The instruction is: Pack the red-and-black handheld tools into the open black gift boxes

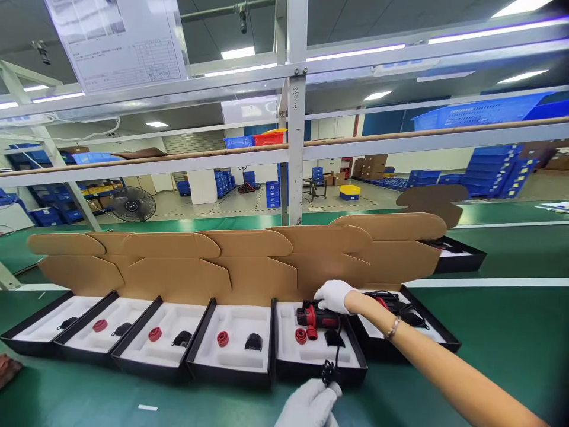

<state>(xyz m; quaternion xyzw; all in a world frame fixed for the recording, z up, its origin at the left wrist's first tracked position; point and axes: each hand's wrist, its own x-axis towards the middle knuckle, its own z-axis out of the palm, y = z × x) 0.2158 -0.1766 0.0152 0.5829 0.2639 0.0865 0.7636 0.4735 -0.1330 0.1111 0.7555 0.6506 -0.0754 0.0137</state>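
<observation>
Your right hand wears a white glove and reaches out over the 5th box in the row. It rests on the back of a red and black tool. The fingers curl around it, so it looks like a hold, but the glove hides the grip. The tool lies in the white tray of that box, near the far edge.

Your left hand is low and near you, also in a white glove. The bottom edge cuts off part of it. Its fingers pinch a black cord at the front rim of the same box. The cord runs up to the tool. The end in your fingers is too small to make out.

A red ring sits in the tray just in front of the tool. A small black part lies beside it, partly under the cord.

4 more open boxes stand to the left. Most hold a red ring and a black part. The far left one is cut off and shows only a black part.

A 6th box sits to the right. Your arm hides much of it. Something black and red lies inside, hard to tell what.

Brown flaps stand up behind the boxes and hide the table there.
</observation>
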